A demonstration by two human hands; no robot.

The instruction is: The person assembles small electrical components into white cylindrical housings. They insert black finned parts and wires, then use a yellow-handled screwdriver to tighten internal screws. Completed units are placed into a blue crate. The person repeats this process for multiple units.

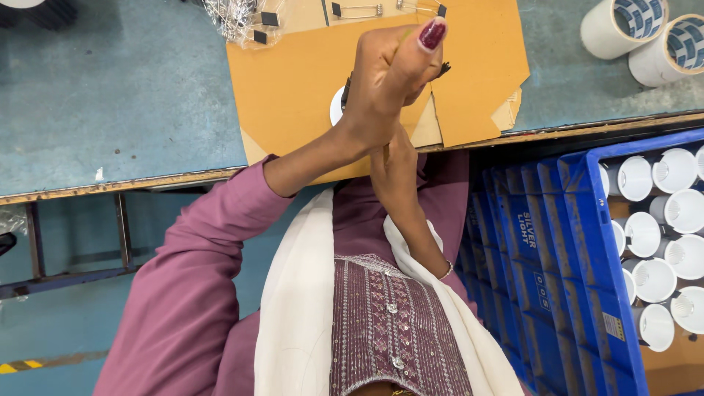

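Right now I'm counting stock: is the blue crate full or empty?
Well filled, at least the part in view: white cup-shaped housings stand packed together inside the blue crate.

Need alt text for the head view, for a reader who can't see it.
A person's left hand and right hand are pressed together over a sheet of tan cardboard on a teal workbench, partly hiding a small white round part. To the right, a blue plastic crate holds white cylindrical housings.

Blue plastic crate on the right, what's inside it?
The blue plastic crate holds white round cup-shaped housings, lying open end up in rows. Whatever sits beneath them, and the crate's floor, is covered, and the picture's edge cuts off its right side.
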